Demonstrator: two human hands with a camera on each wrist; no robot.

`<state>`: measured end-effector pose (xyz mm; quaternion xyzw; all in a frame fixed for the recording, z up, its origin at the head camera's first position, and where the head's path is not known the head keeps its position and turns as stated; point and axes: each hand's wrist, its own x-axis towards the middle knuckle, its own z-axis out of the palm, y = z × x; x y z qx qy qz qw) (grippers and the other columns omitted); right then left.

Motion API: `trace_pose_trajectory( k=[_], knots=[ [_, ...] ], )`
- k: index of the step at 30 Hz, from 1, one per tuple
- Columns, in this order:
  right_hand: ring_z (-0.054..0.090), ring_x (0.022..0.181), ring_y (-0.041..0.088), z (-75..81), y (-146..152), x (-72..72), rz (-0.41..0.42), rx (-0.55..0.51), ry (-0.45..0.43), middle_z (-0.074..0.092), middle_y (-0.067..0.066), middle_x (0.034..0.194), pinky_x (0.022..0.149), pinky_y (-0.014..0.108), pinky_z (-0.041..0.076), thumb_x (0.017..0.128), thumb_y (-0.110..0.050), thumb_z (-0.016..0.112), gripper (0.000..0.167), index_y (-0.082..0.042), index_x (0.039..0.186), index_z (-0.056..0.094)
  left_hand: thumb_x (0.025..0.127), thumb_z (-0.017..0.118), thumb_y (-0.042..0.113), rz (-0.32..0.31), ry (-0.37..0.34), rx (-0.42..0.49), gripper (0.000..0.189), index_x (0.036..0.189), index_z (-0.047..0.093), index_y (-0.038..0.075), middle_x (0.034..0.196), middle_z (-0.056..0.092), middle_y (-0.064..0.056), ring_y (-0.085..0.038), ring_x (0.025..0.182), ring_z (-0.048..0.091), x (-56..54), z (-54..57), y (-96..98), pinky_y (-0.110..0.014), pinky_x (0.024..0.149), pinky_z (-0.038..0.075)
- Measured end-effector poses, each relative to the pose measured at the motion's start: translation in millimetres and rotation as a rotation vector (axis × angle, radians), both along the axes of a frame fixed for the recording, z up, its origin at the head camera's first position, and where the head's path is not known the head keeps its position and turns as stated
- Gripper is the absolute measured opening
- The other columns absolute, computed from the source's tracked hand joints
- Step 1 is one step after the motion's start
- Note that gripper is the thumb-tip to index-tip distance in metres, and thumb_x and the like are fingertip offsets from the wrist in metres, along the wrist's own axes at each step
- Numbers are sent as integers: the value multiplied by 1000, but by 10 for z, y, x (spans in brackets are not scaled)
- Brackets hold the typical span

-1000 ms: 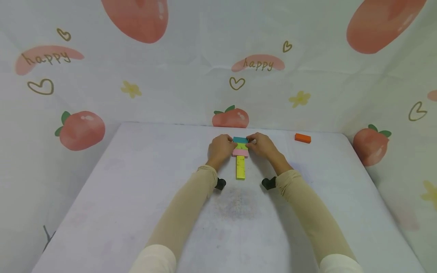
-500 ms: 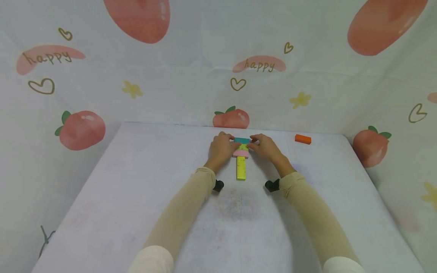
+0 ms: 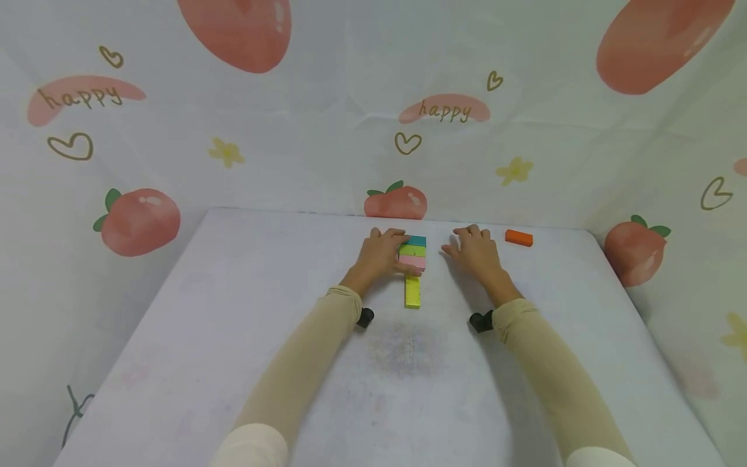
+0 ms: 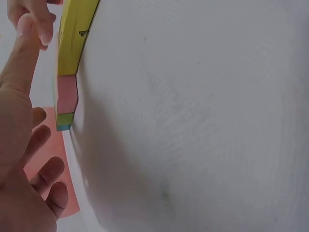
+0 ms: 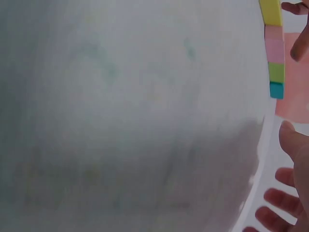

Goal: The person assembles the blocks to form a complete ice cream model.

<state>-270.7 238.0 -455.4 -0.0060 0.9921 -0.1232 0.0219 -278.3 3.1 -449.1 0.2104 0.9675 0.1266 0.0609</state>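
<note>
Three short blocks lie crosswise against one another on the table: teal point(image 3: 417, 240), lime green point(image 3: 415, 250) and pink point(image 3: 411, 262). A yellow block point(image 3: 412, 295) runs lengthwise from the pink one toward me, making a T-like shape. My left hand point(image 3: 376, 258) is spread at the left side of the row, thumb across the pink and yellow junction, index fingertip by the teal block. Whether it touches them I cannot tell. To the right, my right hand point(image 3: 477, 257) hovers apart from the blocks, fingers loosely bent and holding nothing. Both wrist views show loosely spread fingers.
An orange block point(image 3: 519, 238) lies at the back right, beyond my right hand. The white table point(image 3: 233, 324) meets a printed cloth backdrop point(image 3: 315, 149) at the back and sides. Dark wrist-worn pieces point(image 3: 482, 322) stick out beside both wrists.
My right hand has drawn away from the blocks to the right. My left thumb has shifted from the green block nearer to the pink one. The blocks stay in place.
</note>
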Motion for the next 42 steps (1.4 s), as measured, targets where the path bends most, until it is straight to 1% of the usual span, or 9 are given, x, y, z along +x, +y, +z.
trace_pose_trajectory(
  k=[4,9,17,22,27,31,35,37,42],
  knots=[
    [36,134,50,15,53,42,-54,45,18,40,27,150,112,65,38,99,-50,61,70,-2,148,45,70,76,77,-27,-7,-30,103,155,45,27,163,40,6,-29,124,43,21,16,-20,-44,102,45],
    [32,137,52,27,118,64,-85,84,12,35,29,153,114,67,34,98,-53,59,77,0,150,40,69,77,76,-36,-6,-41,102,154,47,29,163,41,5,-28,124,44,52,22,-37,-44,102,45],
    [27,144,55,25,252,63,-100,50,-9,28,33,158,118,67,29,98,-55,59,84,3,152,35,70,77,75,-34,17,-58,95,151,51,32,160,45,5,-27,126,44,83,39,-45,-44,103,44],
    [30,142,56,33,400,59,-91,32,8,30,35,156,114,69,32,97,-57,59,87,5,152,33,70,77,76,-30,32,-95,94,150,52,33,159,46,6,-27,129,43,80,35,-23,-44,103,44],
    [34,137,56,50,592,36,-66,-27,42,35,36,151,111,68,35,96,-55,62,86,6,151,35,66,77,78,-25,54,-99,97,148,54,32,156,50,6,-27,126,44,70,9,-10,-45,101,43],
    [32,139,56,71,753,21,-62,-148,52,35,36,152,112,68,33,97,-52,63,82,4,152,37,66,76,79,-26,61,-107,97,149,52,33,154,50,5,-27,126,44,89,10,-10,-46,102,43],
    [29,141,56,89,889,2,-96,-296,61,36,34,153,116,67,29,97,-46,66,76,3,150,41,68,73,79,-33,68,-133,96,151,50,35,154,50,4,-28,127,44,115,37,-15,-47,103,43],
    [29,140,56,90,948,5,-120,-342,66,38,34,152,116,65,30,97,-44,67,74,2,150,44,69,72,79,-36,69,-150,96,151,50,36,155,49,4,-27,128,44,119,50,-9,-47,103,44],
    [29,135,57,68,1067,53,-170,-359,56,37,35,153,111,64,33,99,-42,64,70,2,150,43,69,70,81,-44,74,-186,96,152,47,38,156,47,5,-27,130,43,124,52,17,-45,102,45]
  ],
)
